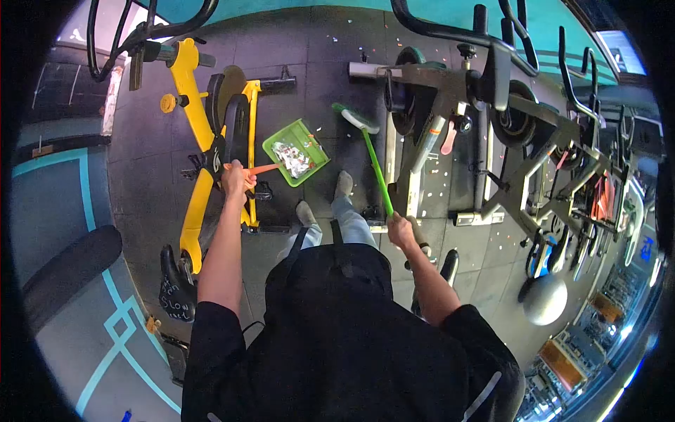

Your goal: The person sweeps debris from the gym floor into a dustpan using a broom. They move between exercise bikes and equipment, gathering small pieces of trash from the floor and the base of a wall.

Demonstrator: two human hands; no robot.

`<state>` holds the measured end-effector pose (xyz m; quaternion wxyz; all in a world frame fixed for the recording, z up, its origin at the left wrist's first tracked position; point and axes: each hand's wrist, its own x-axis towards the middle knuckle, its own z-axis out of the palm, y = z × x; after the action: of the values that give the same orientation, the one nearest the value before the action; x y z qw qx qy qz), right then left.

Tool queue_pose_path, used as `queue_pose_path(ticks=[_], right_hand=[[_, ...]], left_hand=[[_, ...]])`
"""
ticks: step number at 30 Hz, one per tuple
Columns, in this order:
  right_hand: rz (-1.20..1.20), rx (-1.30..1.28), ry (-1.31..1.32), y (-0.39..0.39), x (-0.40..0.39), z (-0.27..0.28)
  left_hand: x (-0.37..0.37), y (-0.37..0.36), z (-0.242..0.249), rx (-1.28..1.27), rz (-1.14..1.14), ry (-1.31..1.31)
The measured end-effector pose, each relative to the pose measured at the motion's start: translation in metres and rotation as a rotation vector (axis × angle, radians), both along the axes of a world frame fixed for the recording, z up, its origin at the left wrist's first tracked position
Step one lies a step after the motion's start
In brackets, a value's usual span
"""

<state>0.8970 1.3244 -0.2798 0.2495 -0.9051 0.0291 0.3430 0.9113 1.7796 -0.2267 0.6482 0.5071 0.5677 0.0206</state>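
My left hand [238, 180] is wrapped round the orange handle [264, 169] of a green dustpan [322, 156]. White and reddish scraps [293, 159] lie in the pan, which rests on the dark tiled floor ahead of my feet. In my right hand [401, 231] is the green stick of a broom [377, 166]. Its white head [360, 121] with green bristles is on the floor, right of and slightly beyond the dustpan, apart from it. A few small scraps show on the floor between them.
A yellow exercise bike [198, 211] stands close on the left, and grey and black bikes [436, 119] stand on the right. More scraps [500, 246] dot the floor there. A silver ball [545, 299] sits at the lower right.
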Motion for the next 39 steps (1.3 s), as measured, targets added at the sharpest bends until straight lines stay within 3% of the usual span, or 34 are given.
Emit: queue_pose_path(ticks=[2, 3, 9, 11, 14, 17, 18, 20, 21, 23, 25, 27, 29, 33, 36, 37, 39], right_hand=[[-0.055, 0.053, -0.045, 0.016, -0.018, -0.025], [-0.156, 0.139, 0.158, 0.025, -0.027, -0.028], [-0.343, 0.208, 0.352, 0.067, -0.081, 0.025], [-0.547, 0.366, 0.406, 0.077, -0.088, 0.062], [-0.469, 0.357, 0.286, 0.061, -0.089, 0.069], [-0.294, 0.205, 0.134, 0.067, -0.064, 0.08], [-0.104, 0.192, -0.13, 0.053, -0.062, 0.031], [-0.074, 0.099, -0.137, 0.054, -0.044, -0.016], [-0.052, 0.088, -0.158, 0.069, -0.035, -0.01], [0.112, -0.01, -0.198, 0.076, -0.03, -0.059], [-0.141, 0.097, -0.02, 0.092, -0.047, -0.081], [0.081, 0.086, 0.023, 0.091, -0.065, -0.099], [0.085, 0.012, 0.304, 0.099, -0.079, -0.048], [-0.31, 0.185, 0.277, 0.091, -0.127, 0.044], [-0.332, 0.187, 0.273, 0.07, -0.121, 0.069], [-0.192, 0.085, 0.234, 0.069, -0.107, 0.078], [-0.172, 0.132, 0.11, 0.073, -0.082, 0.073]], left_hand=[[0.0, 0.0, -0.005, 0.028, 0.006, 0.029], [-0.002, 0.003, -0.007, 0.023, 0.007, 0.03], [-0.006, 0.023, -0.022, 0.044, -0.028, 0.007], [-0.007, 0.023, -0.006, 0.03, -0.076, 0.048], [-0.011, 0.017, 0.015, 0.075, -0.099, 0.04], [-0.013, 0.025, -0.007, 0.056, -0.08, 0.007], [-0.012, 0.026, -0.008, 0.058, -0.086, 0.005], [-0.011, 0.025, -0.009, 0.066, -0.049, -0.03], [-0.01, 0.023, -0.008, 0.074, -0.053, -0.027], [-0.007, 0.021, -0.007, 0.092, -0.038, 0.013], [-0.007, 0.023, -0.013, 0.093, -0.089, 0.038], [-0.004, 0.019, -0.009, 0.125, -0.076, 0.054], [-0.003, 0.018, -0.009, 0.114, -0.065, 0.052], [-0.005, 0.021, -0.008, 0.101, -0.117, 0.013], [-0.008, 0.019, 0.0, 0.094, -0.102, 0.022], [-0.008, 0.02, 0.001, 0.097, -0.103, 0.018], [-0.011, 0.021, -0.002, 0.055, -0.05, -0.004]])
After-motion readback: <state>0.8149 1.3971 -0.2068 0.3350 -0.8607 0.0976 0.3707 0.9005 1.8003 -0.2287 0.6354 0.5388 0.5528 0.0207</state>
